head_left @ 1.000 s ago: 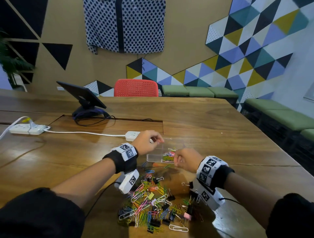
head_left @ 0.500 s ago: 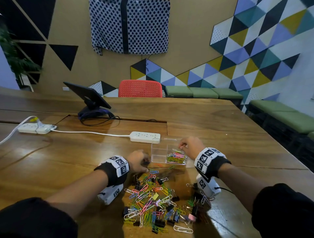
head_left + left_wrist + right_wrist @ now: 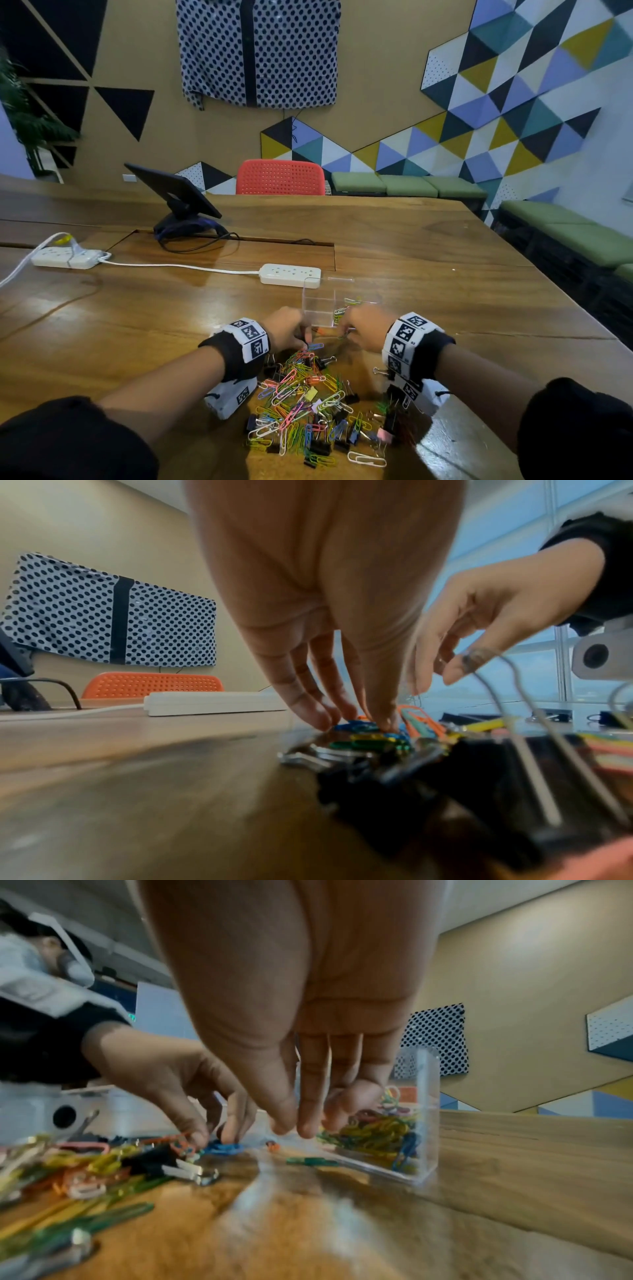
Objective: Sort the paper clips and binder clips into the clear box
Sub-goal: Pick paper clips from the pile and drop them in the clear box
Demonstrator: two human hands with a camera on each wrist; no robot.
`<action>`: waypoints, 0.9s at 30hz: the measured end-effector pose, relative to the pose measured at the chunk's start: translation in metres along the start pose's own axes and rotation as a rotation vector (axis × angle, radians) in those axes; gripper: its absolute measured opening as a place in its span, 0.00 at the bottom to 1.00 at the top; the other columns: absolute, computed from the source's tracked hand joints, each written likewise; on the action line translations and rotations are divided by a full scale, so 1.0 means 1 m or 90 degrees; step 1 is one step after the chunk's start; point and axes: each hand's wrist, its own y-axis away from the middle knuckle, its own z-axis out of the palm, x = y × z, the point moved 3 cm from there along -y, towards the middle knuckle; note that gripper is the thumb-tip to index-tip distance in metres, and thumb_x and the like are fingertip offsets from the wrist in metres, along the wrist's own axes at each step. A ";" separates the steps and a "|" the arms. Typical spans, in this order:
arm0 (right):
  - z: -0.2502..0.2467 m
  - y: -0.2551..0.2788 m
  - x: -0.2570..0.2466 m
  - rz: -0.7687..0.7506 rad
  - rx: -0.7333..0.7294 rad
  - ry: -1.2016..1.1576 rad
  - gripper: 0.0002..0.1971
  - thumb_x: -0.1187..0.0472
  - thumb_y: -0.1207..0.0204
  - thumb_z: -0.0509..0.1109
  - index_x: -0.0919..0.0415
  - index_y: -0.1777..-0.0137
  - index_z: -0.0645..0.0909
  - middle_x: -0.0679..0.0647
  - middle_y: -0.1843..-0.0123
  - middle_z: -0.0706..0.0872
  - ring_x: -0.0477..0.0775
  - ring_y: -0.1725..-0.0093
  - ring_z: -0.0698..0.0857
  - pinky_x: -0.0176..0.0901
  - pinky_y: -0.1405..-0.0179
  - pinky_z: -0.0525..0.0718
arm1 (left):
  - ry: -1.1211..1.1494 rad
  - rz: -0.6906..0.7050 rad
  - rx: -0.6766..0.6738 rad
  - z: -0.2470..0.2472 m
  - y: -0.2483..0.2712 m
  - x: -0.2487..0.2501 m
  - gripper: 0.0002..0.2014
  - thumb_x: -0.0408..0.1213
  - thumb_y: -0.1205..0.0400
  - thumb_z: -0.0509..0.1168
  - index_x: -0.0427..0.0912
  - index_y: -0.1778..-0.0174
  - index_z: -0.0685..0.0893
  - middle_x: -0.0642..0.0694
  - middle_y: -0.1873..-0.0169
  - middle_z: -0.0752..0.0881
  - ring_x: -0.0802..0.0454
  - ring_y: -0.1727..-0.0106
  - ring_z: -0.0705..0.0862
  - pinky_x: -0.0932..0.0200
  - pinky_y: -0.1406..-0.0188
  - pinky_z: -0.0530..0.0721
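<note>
The clear box [image 3: 318,301] stands on the table just beyond both hands, with coloured paper clips [image 3: 373,1129] in its right compartment. A pile of paper clips and black binder clips [image 3: 308,404] lies between my wrists. My left hand [image 3: 356,722] reaches down at the pile's far edge; thumb and fingers pinch a blue paper clip [image 3: 222,1148] against the table. My right hand [image 3: 291,1130] hovers just in front of the box, thumb and forefinger tips close together with nothing between them. A green clip [image 3: 311,1161] and a small orange clip [image 3: 272,1146] lie under it.
A white power strip [image 3: 291,274] lies just behind the box, its cable running left to a second strip [image 3: 65,257]. A tablet on a stand [image 3: 174,195] is at the far left. A red chair [image 3: 281,178] stands at the table's far edge.
My left hand dropped from above the box to the pile's far edge and closed on a blue clip. My right hand went to the box, then came back down in front of it.
</note>
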 end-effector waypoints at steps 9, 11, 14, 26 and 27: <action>0.010 -0.018 -0.003 0.042 -0.078 0.062 0.17 0.68 0.21 0.61 0.62 0.33 0.79 0.62 0.32 0.80 0.61 0.33 0.80 0.50 0.33 0.77 | -0.007 0.018 -0.044 -0.003 0.002 0.010 0.06 0.32 0.22 0.69 0.35 0.53 0.87 0.41 0.51 0.90 0.47 0.47 0.86 0.62 0.47 0.79; 0.010 -0.018 -0.004 0.045 -0.074 0.059 0.15 0.69 0.21 0.60 0.66 0.38 0.81 0.64 0.36 0.82 0.62 0.35 0.81 0.51 0.33 0.77 | -0.006 0.020 -0.037 -0.004 0.004 0.010 0.06 0.32 0.22 0.68 0.34 0.53 0.87 0.41 0.51 0.89 0.48 0.48 0.86 0.63 0.48 0.79; 0.011 -0.014 -0.002 0.038 -0.046 0.043 0.11 0.70 0.22 0.59 0.67 0.47 0.82 0.62 0.43 0.85 0.61 0.41 0.83 0.51 0.37 0.80 | 0.002 0.020 -0.038 -0.005 0.006 0.011 0.06 0.31 0.22 0.67 0.34 0.52 0.86 0.41 0.51 0.89 0.51 0.51 0.85 0.63 0.48 0.80; 0.014 -0.009 -0.018 -0.031 0.033 -0.131 0.07 0.69 0.26 0.67 0.59 0.52 0.84 0.54 0.55 0.90 0.46 0.59 0.87 0.44 0.46 0.85 | 0.063 -0.017 -0.076 -0.002 0.013 0.002 0.08 0.29 0.25 0.70 0.36 0.51 0.84 0.45 0.57 0.86 0.54 0.56 0.83 0.71 0.58 0.80; 0.014 -0.010 -0.023 -0.053 0.031 -0.158 0.06 0.68 0.26 0.69 0.59 0.51 0.84 0.54 0.56 0.91 0.39 0.66 0.85 0.36 0.51 0.85 | 0.048 -0.021 -0.072 -0.002 0.013 0.000 0.09 0.30 0.25 0.71 0.36 0.50 0.85 0.43 0.54 0.87 0.53 0.55 0.83 0.68 0.56 0.81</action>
